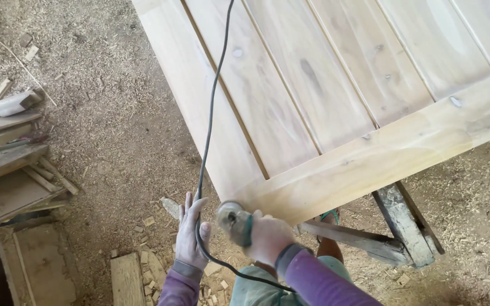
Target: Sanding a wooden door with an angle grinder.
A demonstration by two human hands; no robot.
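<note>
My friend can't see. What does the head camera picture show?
The right hand presses a small power sander against the corner of a big pale wooden door panel. The left hand holds its black cord over the sawdust-covered floor.

Pale blond wooden door panel (pixel 336 96) with grey-brown grain streaks, black power cord (pixel 211 124), teal-bodied sander (pixel 235 221), dust-whitened hands, purple sleeves (pixel 319 280), tan sawdust floor (pixel 114 124), grey weathered planks (pixel 7 164) at left
</note>
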